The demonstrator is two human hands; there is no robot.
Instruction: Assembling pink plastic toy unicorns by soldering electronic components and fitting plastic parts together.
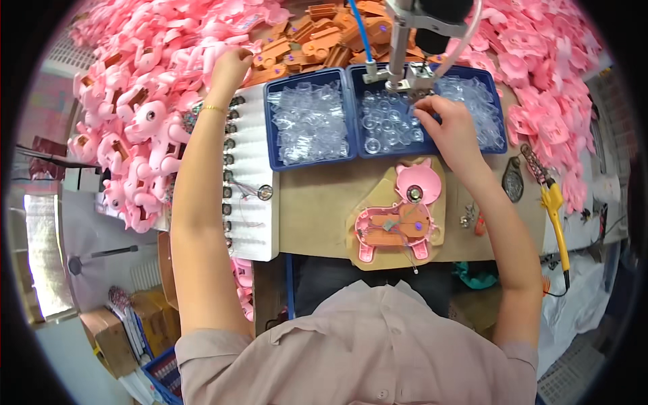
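Note:
My left hand (233, 67) reaches to the near edge of the heaped pink plastic toy parts (182, 50), beside the orange parts. Its fingers are curled together; what they hold, if anything, is hidden. Over the blue bin of clear plastic pieces (391, 121), my right hand (445, 118) is at the metal head of a bench machine (415, 79). Thumb and forefinger are drawn close there, their contents too small to make out. Below lies a pink toy half-shell (366, 214) in a tan holder (432, 255), with an orange box (381, 236), wires and a round speaker (414, 194).
Another blue bin (309, 125) holds clear pieces. A white foam tray (256, 229) carries several wired speakers. Orange housings (324, 40) are heaped at the back, pink shells (540, 74) at the right. A yellow-handled soldering iron (555, 206) lies at the right edge.

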